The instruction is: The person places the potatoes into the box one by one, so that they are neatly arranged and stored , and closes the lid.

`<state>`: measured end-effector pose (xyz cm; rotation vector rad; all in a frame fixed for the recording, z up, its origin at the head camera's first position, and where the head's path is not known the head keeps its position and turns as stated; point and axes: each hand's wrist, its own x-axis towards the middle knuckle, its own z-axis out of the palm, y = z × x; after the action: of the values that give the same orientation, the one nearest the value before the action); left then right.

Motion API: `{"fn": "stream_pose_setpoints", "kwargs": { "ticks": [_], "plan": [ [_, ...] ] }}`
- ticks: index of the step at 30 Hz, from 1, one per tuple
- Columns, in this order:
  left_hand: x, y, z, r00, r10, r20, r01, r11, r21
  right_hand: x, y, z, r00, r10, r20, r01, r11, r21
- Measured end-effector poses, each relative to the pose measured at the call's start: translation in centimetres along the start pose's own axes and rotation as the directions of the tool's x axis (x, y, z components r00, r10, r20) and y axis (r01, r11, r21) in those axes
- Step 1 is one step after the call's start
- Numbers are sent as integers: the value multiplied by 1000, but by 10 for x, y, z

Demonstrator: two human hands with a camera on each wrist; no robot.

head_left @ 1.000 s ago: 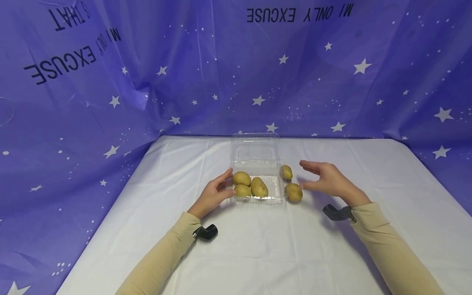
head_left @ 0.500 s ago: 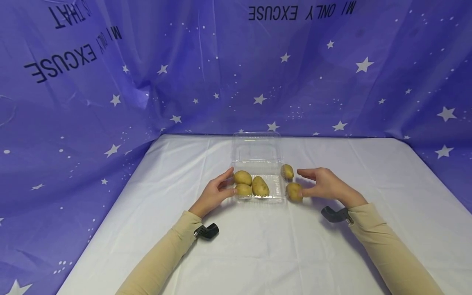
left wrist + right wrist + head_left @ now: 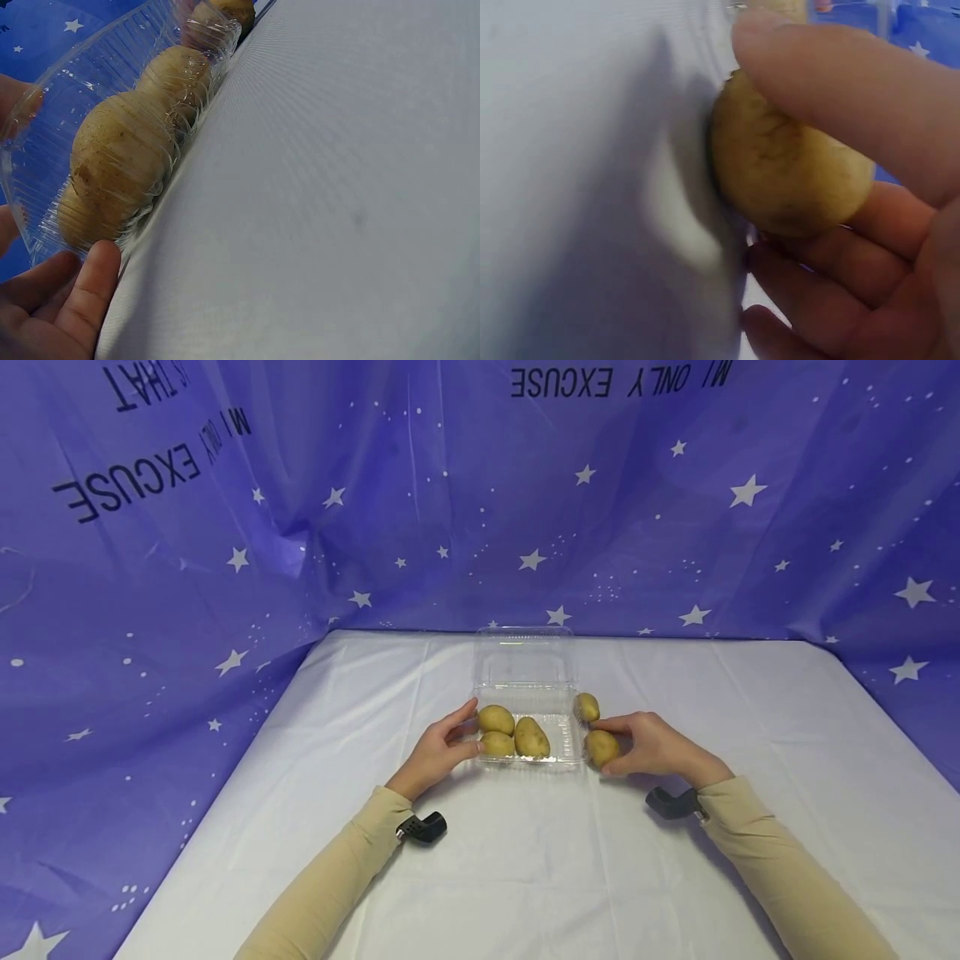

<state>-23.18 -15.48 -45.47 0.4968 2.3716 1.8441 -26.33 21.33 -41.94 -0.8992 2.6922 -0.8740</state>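
Note:
In the head view a clear plastic clamshell container (image 3: 561,731) stands on the table, its lid raised at the back. Inside, toward its left, lie a large potato (image 3: 496,720), another potato (image 3: 497,745) in front of it and a pear-shaped potato (image 3: 532,738). My left hand (image 3: 435,753) touches the container's left end, thumb and fingers spread along the wall. Just right of the container, my right hand (image 3: 660,745) holds a round potato (image 3: 602,748) between thumb and fingers. In the right wrist view this potato (image 3: 787,165) sits close to the cloth, the thumb across it.
One smaller potato (image 3: 587,707) lies beside the container's back right side, just behind the right hand's fingertips. A white cloth (image 3: 525,860) covers the table. A purple curtain with stars (image 3: 420,510) hangs behind and around it.
The right hand has moved left and toward the front, and its thumb and fingers now enclose the round potato. The left hand remains at the container's left end.

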Motion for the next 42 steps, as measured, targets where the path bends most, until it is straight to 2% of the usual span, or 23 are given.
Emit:
{"fn": "stream_pose_setpoints", "kwargs": {
  "ticks": [23, 32, 42],
  "plan": [
    [1, -1, 0, 1000, -12, -2, 12, 1000, -4, 2, 5, 7, 998, -5, -58, 7, 999, 38],
    [1, 0, 1, 1000, -2, 3, 2, 1000, -1, -2, 9, -5, 998, 43, -38, -39, 995, 91],
    [1, 0, 0, 1000, 4, 3, -4, 1000, -2, -3, 2, -19, 998, 48, -30, -44, 992, 117]
  ]
}}
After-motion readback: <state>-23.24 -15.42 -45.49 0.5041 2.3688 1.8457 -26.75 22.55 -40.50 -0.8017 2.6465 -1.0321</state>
